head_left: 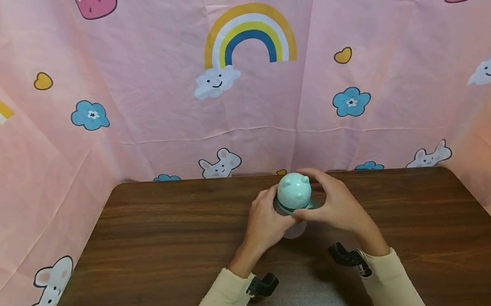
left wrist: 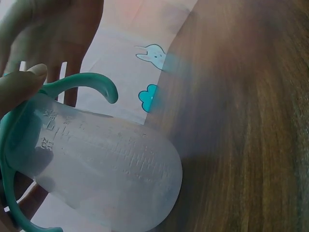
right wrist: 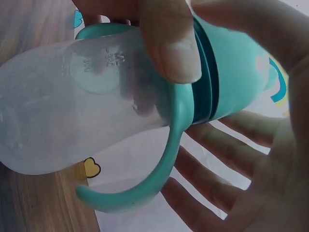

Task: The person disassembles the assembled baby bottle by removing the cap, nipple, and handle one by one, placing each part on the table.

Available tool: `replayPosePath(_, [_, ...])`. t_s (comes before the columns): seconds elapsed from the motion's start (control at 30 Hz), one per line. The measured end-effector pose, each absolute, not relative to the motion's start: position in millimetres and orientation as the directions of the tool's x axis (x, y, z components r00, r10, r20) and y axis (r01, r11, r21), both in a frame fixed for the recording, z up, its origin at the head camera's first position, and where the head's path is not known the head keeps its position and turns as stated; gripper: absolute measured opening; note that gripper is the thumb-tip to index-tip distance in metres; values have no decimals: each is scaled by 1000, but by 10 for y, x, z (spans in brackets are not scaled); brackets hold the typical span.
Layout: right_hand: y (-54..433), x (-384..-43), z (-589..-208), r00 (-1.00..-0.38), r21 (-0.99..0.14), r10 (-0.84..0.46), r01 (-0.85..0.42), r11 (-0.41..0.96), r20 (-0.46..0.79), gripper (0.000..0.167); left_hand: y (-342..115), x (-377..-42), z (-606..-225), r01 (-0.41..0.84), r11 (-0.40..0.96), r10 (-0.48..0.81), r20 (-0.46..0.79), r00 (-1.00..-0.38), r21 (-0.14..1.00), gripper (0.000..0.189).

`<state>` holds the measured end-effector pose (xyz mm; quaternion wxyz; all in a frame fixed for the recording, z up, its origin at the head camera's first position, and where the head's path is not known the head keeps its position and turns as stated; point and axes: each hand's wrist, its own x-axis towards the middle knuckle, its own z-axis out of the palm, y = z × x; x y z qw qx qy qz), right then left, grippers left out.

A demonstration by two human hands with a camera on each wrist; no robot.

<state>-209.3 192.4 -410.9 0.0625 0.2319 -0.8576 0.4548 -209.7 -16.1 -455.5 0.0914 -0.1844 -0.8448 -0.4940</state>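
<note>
Both hands surround a baby bottle (head_left: 294, 192) near the back of the table. Its mint-green cap is domed, with two small ear bumps, and two curved green handles come off the collar. The translucent body (left wrist: 111, 159) carries raised measuring marks. My left hand (head_left: 266, 218) holds the bottle from the left, and my right hand (head_left: 339, 202) from the right, thumbs meeting at the near side. In the right wrist view a thumb presses on the collar by a handle (right wrist: 140, 195), while fingers spread behind the cap. The hands partly hide the body in the head view.
A brown wood-grain table (head_left: 159, 276) lies under the hands. Behind it and along both sides hangs a pink cloth (head_left: 154, 71) printed with rainbows, strawberries and bunnies. Each wrist wears a black camera mount, such as the left mount (head_left: 263, 285).
</note>
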Motion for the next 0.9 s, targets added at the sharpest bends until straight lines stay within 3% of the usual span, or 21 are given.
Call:
replayPosePath(0.4, [1925,-2122,-4128,-875,-730,-343,-478,488,342,67,-146,-2117,-4535,367,444,216,300,-929,817,76])
replayPosePath(0.9, [1907,-2119,-4144,-865,-714,-331,-499,492,377,65,-151,-2100,-4521,374,454,220,305,-926,809,77])
